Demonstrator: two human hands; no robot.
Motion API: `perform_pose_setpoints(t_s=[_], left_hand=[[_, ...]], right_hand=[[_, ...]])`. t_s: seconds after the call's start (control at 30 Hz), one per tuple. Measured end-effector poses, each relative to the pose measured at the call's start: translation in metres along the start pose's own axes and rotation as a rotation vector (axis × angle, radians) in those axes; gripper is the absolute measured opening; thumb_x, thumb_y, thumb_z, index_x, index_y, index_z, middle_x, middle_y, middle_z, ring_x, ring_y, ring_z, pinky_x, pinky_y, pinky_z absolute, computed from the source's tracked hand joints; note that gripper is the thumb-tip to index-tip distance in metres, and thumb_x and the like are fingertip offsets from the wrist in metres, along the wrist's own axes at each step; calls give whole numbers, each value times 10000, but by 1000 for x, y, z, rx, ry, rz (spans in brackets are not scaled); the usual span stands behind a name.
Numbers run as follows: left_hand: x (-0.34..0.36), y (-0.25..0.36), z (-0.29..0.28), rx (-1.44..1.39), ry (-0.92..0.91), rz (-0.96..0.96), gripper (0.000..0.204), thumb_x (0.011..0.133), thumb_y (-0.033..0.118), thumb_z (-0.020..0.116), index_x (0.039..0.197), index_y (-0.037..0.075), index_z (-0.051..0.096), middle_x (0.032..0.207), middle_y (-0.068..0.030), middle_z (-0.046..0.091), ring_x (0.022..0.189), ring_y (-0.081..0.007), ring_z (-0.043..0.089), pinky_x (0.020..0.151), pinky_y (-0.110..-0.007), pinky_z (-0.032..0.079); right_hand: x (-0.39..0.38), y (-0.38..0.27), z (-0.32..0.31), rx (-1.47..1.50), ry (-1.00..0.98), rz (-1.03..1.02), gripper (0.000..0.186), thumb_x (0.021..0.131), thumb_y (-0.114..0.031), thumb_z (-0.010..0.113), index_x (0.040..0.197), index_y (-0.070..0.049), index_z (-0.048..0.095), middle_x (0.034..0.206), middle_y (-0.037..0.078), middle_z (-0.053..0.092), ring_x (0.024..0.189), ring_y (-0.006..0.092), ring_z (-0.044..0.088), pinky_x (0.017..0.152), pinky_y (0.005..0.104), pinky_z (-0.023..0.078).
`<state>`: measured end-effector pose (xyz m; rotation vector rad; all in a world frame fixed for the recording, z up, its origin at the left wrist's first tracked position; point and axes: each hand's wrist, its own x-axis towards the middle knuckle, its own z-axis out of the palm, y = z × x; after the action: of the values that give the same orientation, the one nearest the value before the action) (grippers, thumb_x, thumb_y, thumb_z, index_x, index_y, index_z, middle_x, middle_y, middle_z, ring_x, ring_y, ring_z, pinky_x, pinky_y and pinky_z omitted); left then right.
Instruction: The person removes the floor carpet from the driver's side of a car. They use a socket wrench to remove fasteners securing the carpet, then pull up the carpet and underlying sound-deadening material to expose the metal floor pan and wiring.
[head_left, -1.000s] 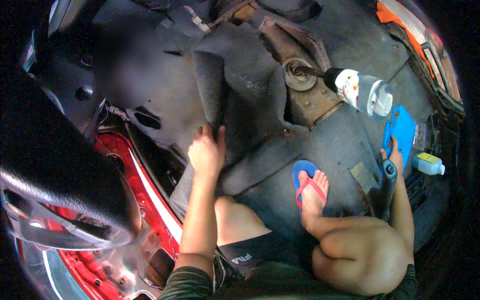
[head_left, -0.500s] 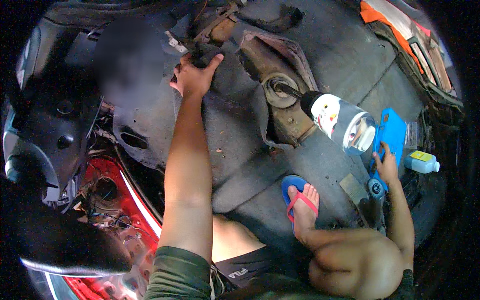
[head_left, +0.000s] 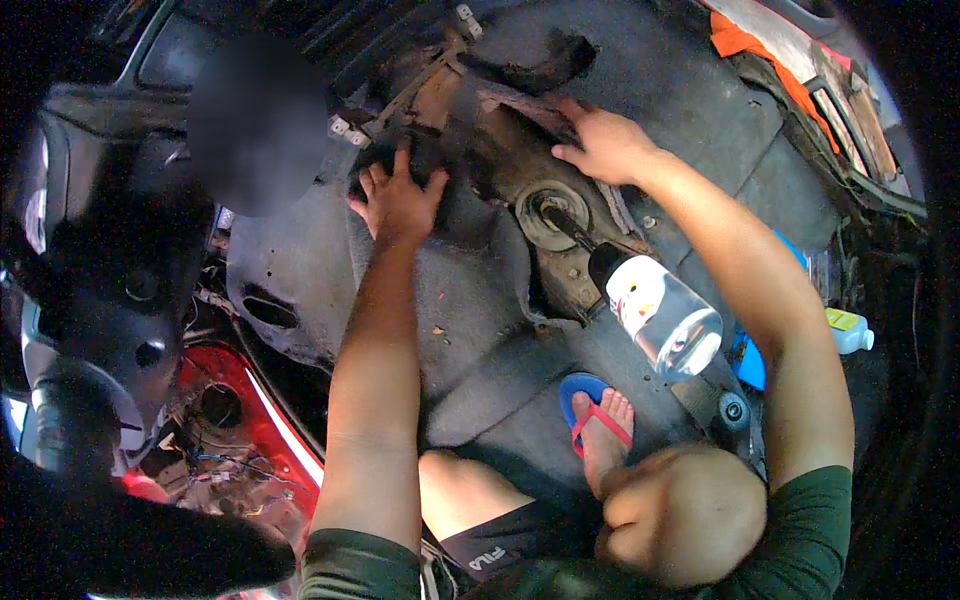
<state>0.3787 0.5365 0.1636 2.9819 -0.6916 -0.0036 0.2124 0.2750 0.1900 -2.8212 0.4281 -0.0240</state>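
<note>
The dark grey floor carpet [head_left: 470,300] covered the car's footwell in front of the person, split open around the rust-marked metal of the centre tunnel [head_left: 565,275]. Its raised cut edge [head_left: 530,108] lay on the far side of the gear lever [head_left: 572,230], the long axis slanting from far left to near right and passing under the right hand [head_left: 612,148]. That hand was the nearer of the two: its forefinger and thumb were parted and pointed left across the edge, though whether they pinched the material could not be told. The left hand [head_left: 400,208] rested on the carpet left of the opening, palm down, fingers spread and pointing away from the body, gripping nothing visible; from it the edge lay ahead and to the right, beyond the bared metal. A light metal bracket [head_left: 350,131] sat just past its fingertips. The lever leaned toward the person, its clear cylindrical knob [head_left: 662,315] banded in white with small coloured marks. Beyond the right forearm, a pale blue bottle [head_left: 850,332] carried a yellow label, its print too small to make out, and the black shorts [head_left: 487,535] bore short white lettering.
</note>
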Motion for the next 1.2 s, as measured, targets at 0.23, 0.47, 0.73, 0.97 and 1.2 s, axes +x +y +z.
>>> perform_pose_setpoints(t_s=[0.23, 0.47, 0.73, 0.97, 1.2], left_hand=[[25, -18, 22, 2, 139, -58, 696, 888, 649, 506, 1389, 172, 583, 1482, -201, 477, 1463, -381, 292, 1141, -690, 119], [22, -17, 11, 38, 151, 22, 676, 875, 588, 568, 1323, 84, 610, 1433, -190, 523, 1395, -373, 410, 1126, -650, 234], [31, 65, -2, -424, 298, 318, 678, 911, 561, 594, 1338, 37, 541, 1400, -233, 533, 1295, -417, 512, 1067, -625, 351], [24, 73, -31, -90, -61, 183, 546, 940, 542, 590, 1331, 162, 617, 1161, -168, 712, 1135, -375, 650, 1095, -627, 329], [-3, 58, -33, -84, -53, 333, 506, 983, 545, 516, 1261, 149, 665, 1126, -176, 717, 1072, -385, 662, 1043, -601, 366]], right_hand=[[21, 2, 20, -132, -140, -61, 401, 826, -52, 580, 1218, -99, 649, 1089, 228, 685, 1006, 418, 669, 849, 510, 548], [7, -13, -2, -142, -189, -162, 193, 746, -26, 638, 921, -10, 715, 971, 220, 707, 958, 411, 685, 819, 499, 558], [10, 20, 4, -247, -157, 172, 216, 707, -91, 739, 911, -21, 758, 945, 204, 739, 912, 370, 726, 795, 462, 595], [-16, -11, -37, -343, -214, 59, 189, 792, -128, 647, 903, -33, 766, 958, 179, 745, 925, 347, 728, 803, 460, 592], [-58, -16, -54, -398, -170, 50, 160, 817, -128, 628, 851, -61, 769, 915, 174, 747, 888, 324, 738, 770, 442, 599]])
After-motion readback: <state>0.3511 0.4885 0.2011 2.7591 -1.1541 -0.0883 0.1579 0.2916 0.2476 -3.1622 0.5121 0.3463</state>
